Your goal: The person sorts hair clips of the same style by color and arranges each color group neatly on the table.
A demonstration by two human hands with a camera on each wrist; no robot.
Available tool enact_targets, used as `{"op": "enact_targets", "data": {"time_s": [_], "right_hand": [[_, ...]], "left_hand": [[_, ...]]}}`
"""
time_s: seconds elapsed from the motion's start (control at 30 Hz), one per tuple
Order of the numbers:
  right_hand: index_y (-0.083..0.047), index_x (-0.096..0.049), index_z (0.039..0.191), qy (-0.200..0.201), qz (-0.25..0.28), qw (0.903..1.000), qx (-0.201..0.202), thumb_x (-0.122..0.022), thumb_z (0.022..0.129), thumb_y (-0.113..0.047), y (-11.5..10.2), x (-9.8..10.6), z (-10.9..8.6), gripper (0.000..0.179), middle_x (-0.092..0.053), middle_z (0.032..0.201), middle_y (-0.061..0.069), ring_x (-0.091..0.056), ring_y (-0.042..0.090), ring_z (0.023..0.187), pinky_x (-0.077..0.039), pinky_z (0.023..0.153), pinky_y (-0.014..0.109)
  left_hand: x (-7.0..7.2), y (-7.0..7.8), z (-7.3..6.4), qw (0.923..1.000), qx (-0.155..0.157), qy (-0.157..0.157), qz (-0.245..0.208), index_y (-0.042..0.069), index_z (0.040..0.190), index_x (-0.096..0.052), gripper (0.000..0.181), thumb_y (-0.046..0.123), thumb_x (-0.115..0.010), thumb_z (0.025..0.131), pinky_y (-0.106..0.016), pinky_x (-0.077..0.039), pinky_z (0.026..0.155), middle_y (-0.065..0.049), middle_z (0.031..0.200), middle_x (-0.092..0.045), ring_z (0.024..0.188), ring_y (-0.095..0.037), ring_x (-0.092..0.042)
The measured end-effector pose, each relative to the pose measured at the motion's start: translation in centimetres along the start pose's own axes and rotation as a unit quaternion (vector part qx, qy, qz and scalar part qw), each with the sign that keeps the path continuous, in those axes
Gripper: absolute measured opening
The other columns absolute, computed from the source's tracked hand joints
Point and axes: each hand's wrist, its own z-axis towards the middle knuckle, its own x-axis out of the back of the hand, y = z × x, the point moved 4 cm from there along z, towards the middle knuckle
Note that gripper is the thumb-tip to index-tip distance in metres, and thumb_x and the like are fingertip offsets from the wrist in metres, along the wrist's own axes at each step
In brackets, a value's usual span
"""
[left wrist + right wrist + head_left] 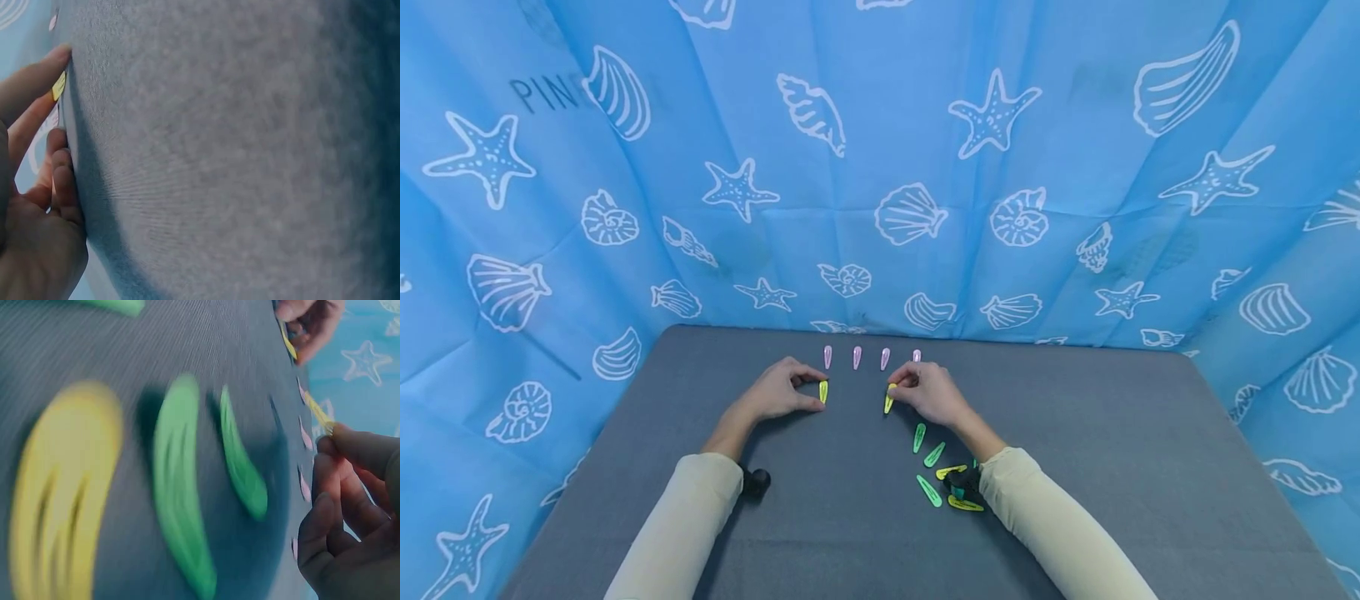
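Observation:
In the head view my left hand (781, 390) pinches a yellow snap hair clip (823, 392) by its two ends, thumb at the near end and forefinger at the far end. The clip stands low at the table, just below the leftmost pink hair clip (828, 357). To its right, my right hand (931, 393) pinches a second yellow hair clip (889, 400) by its wide end between thumb and forefinger. That clip (319, 412) points away from the fingertips, raised over the table in the right wrist view. Several pink clips form a row along the back.
Beside the right forearm lie loose green clips (934, 454) and yellow clips (951, 472), partly hidden by the black wrist camera (962, 483). A grey cloth covers the table (820, 533). Behind it hangs a blue curtain (865, 150) with shell and starfish prints.

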Motion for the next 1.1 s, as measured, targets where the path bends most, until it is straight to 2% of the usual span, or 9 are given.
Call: {"op": "enact_targets", "data": {"time_s": [0.23,0.4,0.5,0.67,0.87,1.1], "right_hand": [[-0.011,-0.076,0.096,0.002,-0.008,1.0000,-0.004,-0.075,0.092,-0.014,-1.6,-3.1,2.0,0.004,-0.070,0.084,0.001,-0.058,0.010,0.074,-0.046,0.068,0.026],[-0.011,-0.076,0.099,0.010,-0.032,0.9994,0.006,-0.073,0.093,-0.014,-2.3,-4.6,3.1,0.006,-0.072,0.087,0.002,-0.060,0.010,0.076,-0.049,0.072,0.029],[-0.011,-0.076,0.100,0.017,-0.039,0.9991,-0.002,-0.073,0.094,-0.014,-2.4,-5.2,3.5,0.007,-0.072,0.087,0.003,-0.060,0.011,0.075,-0.048,0.072,0.029],[-0.012,-0.078,0.103,0.025,-0.076,0.9966,-0.018,-0.074,0.094,-0.016,-2.7,-6.0,3.6,0.011,-0.072,0.090,0.002,-0.060,0.013,0.079,-0.050,0.075,0.033],[-0.014,-0.079,0.107,0.038,-0.133,0.9904,-0.011,-0.075,0.094,-0.018,-3.3,-6.2,3.7,0.014,-0.074,0.095,0.001,-0.061,0.015,0.084,-0.054,0.080,0.039],[-0.012,-0.078,0.113,0.055,-0.118,0.9914,-0.006,-0.070,0.097,-0.018,-3.6,-5.9,3.4,0.018,-0.077,0.105,0.005,-0.069,0.019,0.097,-0.056,0.088,0.044]], "left_hand": [[-0.1,-0.5,0.2,0.9996,0.025,-0.003,-0.014,0.029,0.122,-0.075,0.051,0.045,-0.089,0.076,-0.040,-0.044,0.088,-0.004,0.116,-0.060,0.102,-0.022,-0.052],[-0.2,-0.4,0.3,0.9994,0.026,0.000,-0.025,0.028,0.122,-0.075,0.051,0.042,-0.090,0.075,-0.040,-0.044,0.088,-0.005,0.116,-0.060,0.102,-0.022,-0.051],[-0.3,-0.4,0.2,0.9992,0.028,-0.001,-0.028,0.028,0.122,-0.075,0.051,0.042,-0.090,0.075,-0.039,-0.043,0.086,-0.005,0.116,-0.059,0.102,-0.023,-0.050],[-0.3,-0.6,0.3,0.9988,0.034,-0.008,-0.033,0.028,0.123,-0.075,0.051,0.041,-0.090,0.075,-0.037,-0.042,0.084,-0.005,0.115,-0.057,0.102,-0.022,-0.050],[-0.1,-0.7,0.5,0.9982,0.037,-0.015,-0.044,0.030,0.123,-0.075,0.050,0.039,-0.090,0.077,-0.036,-0.040,0.081,-0.005,0.112,-0.056,0.100,-0.023,-0.049],[-0.3,-0.9,0.5,0.9978,0.041,-0.018,-0.048,0.031,0.123,-0.075,0.050,0.039,-0.090,0.076,-0.035,-0.039,0.079,-0.004,0.110,-0.056,0.096,-0.022,-0.047]]}}
